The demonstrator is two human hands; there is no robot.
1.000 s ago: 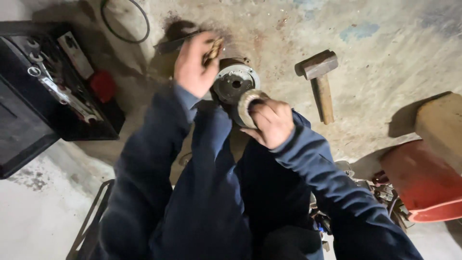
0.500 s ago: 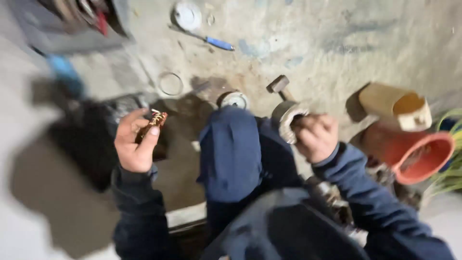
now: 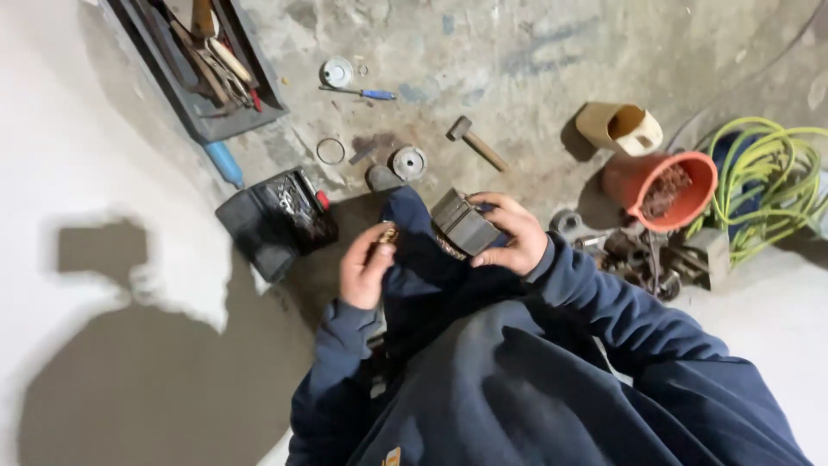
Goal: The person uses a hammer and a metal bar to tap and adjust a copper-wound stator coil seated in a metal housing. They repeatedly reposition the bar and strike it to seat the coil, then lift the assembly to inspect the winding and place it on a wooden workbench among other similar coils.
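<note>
Both hands have drawn together over the raised knee since the earlier frame. Right hand (image 3: 511, 235) is closed around a grey metal block (image 3: 464, 226), held just above the knee. Left hand (image 3: 366, 267) pinches a small brass part (image 3: 387, 234) between its fingertips, just beside the block. Behind them on the concrete floor (image 3: 535, 69) lie a hammer (image 3: 476, 144), a metal disc (image 3: 409, 161) and a ring (image 3: 329, 151). An orange bucket (image 3: 662, 188) stands to the right, beside a coiled yellow-green hose (image 3: 768, 181).
</note>
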